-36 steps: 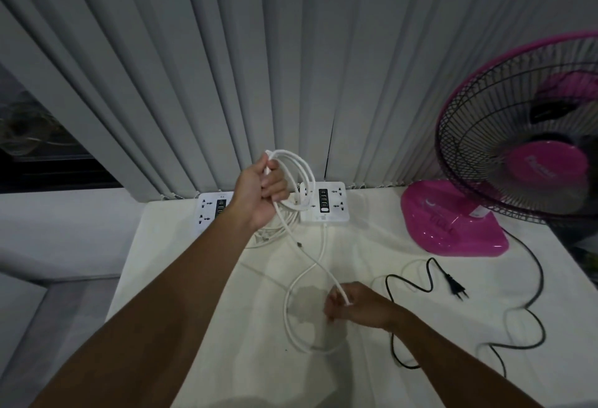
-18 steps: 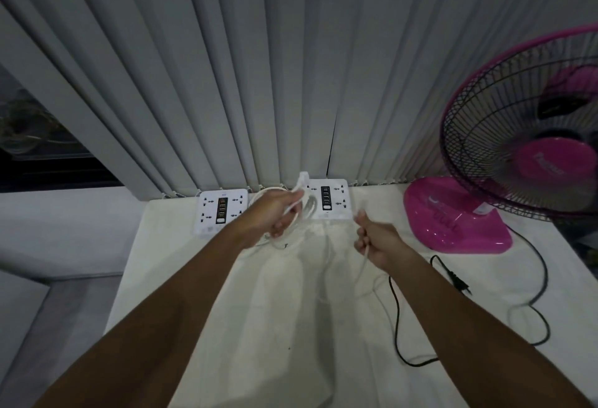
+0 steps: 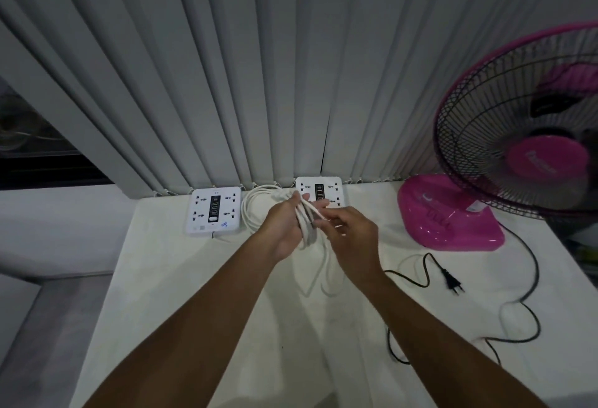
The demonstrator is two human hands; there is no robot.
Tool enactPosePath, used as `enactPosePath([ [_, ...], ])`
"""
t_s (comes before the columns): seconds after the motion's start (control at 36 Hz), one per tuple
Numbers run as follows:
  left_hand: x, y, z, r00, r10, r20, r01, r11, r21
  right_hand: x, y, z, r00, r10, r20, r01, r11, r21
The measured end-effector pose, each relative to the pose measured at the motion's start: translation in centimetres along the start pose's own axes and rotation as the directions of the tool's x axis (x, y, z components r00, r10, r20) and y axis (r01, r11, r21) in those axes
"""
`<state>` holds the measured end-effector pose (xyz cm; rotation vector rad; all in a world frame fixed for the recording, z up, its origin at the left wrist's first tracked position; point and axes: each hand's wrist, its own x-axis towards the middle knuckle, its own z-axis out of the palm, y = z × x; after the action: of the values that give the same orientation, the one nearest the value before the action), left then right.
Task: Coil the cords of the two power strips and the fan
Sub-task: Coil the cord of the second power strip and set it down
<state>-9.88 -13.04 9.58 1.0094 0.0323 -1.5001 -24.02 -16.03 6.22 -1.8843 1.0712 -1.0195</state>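
Note:
Two white power strips lie at the table's far edge: one on the left [image 3: 214, 212] and one in the middle [image 3: 319, 191], partly behind my hands. My left hand [image 3: 284, 224] grips a bundle of white cord loops [image 3: 305, 229]. My right hand [image 3: 351, 229] pinches a strand of the same cord just beside the bundle. More loops hang below the hands onto the table. Another white coil [image 3: 255, 205] lies between the strips. The pink fan [image 3: 517, 148] stands at the right, its black cord [image 3: 530, 265] and plug [image 3: 451, 278] lying loose on the table.
The white table [image 3: 194, 294] ends at the left in a drop to the floor. Grey vertical blinds [image 3: 259, 67] hang right behind the strips. The fan's pink base [image 3: 449, 216] takes up the far right corner.
My right hand has come from the table's front up to my left hand, bringing the white cord to the bundle. My left hand has lowered from in front of the blinds.

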Motion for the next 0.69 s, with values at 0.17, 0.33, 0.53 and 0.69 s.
enactPosePath([
  [0.17, 1.2, -1.2, 2.4, 0.995, 0.079, -0.059, -0.087, 0.985, -0.15, -3.7, 3.5, 0.1, 0.991, -0.004, 0.137, 0.027, 0.986, -0.167],
  [0.33, 2.9, -2.6, 5.6, 0.987, 0.008, -0.164, -0.052, 0.963, -0.264, -3.2, 5.9, -1.0, 0.992, 0.018, 0.122, 0.01, 0.974, -0.226],
  [0.53, 4.7, -2.8, 5.7, 0.976, -0.175, -0.131, 0.163, 0.982, -0.099, 0.8, 9.0, -4.0, 0.948, 0.077, 0.309, 0.023, 0.951, -0.308],
  [0.69, 6.7, -1.8, 2.9, 0.958, 0.017, -0.285, 0.225, 0.572, 0.789, 4.9, 11.0, -6.5, 0.892, 0.174, 0.417, -0.023, 0.939, -0.342],
])
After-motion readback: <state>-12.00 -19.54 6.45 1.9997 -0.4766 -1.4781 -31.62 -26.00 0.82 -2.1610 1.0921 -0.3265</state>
